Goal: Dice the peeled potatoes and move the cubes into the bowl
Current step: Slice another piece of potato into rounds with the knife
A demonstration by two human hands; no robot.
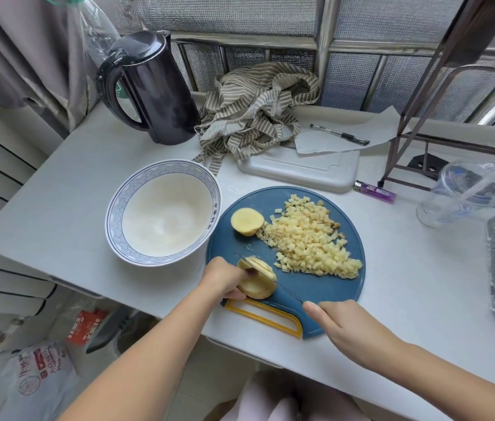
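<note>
On the round blue cutting board (307,287), my left hand (225,279) pins down a peeled potato half (259,282). My right hand (340,325) grips a knife (270,278) whose thin blade lies across that potato, cutting into it. A second potato half (246,221) rests cut face up at the board's left. A heap of small potato cubes (311,240) covers the board's right part. To the left of the board stands the white bowl (161,215) with a blue patterned rim, and nothing is in it.
A black kettle (149,86) stands at the back left, with a striped cloth (255,113) beside it. Behind the board lie a white tray (300,168), paper, a pen (340,134) and a purple lighter (375,192). A clear plastic cup (461,192) stands on the right.
</note>
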